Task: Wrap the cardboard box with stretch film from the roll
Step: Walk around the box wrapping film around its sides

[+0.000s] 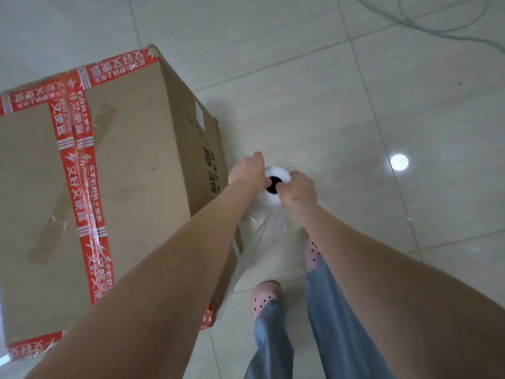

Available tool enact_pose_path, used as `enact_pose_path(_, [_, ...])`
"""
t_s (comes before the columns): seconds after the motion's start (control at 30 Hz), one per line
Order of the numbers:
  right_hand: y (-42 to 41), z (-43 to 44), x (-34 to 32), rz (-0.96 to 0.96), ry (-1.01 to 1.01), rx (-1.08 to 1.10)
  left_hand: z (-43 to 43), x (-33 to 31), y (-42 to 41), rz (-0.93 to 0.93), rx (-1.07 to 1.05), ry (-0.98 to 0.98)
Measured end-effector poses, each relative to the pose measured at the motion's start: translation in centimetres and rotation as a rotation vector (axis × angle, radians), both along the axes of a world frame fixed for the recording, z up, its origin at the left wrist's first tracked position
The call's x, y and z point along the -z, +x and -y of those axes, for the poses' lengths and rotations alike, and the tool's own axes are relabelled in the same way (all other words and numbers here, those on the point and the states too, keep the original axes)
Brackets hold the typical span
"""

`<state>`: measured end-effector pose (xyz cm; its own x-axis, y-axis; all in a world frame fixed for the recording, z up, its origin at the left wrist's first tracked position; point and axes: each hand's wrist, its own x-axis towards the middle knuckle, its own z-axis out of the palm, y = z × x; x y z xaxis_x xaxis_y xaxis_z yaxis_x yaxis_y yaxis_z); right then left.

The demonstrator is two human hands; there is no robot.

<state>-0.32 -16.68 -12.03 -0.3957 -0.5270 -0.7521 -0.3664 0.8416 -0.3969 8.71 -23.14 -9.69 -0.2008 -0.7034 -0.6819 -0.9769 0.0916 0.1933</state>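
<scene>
stretch film roll [274, 170], 3 o'clock of cardboard box [131, 187]: my left hand [250, 170], right hand [299, 191] both grip it. film [257, 242] reaches box corner; i judge wrapping mostly left.

Both bare arms stretch forward, close together. The left hand [250, 170] and right hand [299, 191] curl their fingers onto the roll [276, 172] between them.

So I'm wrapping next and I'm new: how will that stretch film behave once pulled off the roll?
Probably floppy and light: the stretch film sags in folds between the roll and the cardboard box. Likely clingy, as it hugs the box's corner. Thin and see-through, so it may tear.
</scene>
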Motion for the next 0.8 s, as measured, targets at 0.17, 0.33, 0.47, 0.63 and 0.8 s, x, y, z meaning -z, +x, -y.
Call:
enact_pose_path(0.17, [-0.7,0.6,0.3,0.071,0.051,0.025,0.3,0.8,-0.5,0.097,0.043,0.072])
enact_pose_path(0.33, [0.1,3.2,0.4,0.078,0.066,-0.058,2.7,0.2,-0.3,0.153,0.318,-0.073])
enact_pose_path(0.47, [1.1,5.8,0.6,0.07,-0.021,-0.162,5.3,-0.3,-0.2,0.133,0.494,-0.143])
enact_pose_path(0.63, [0.8,8.7,1.0,0.14,-0.069,0.134,7.9,0.0,-0.7,-0.116,0.319,-0.178])
enact_pose_path(0.8, [0.3,10.2,0.8,0.19,0.017,0.22,9.0,0.8,1.2,-0.05,-0.241,0.031])
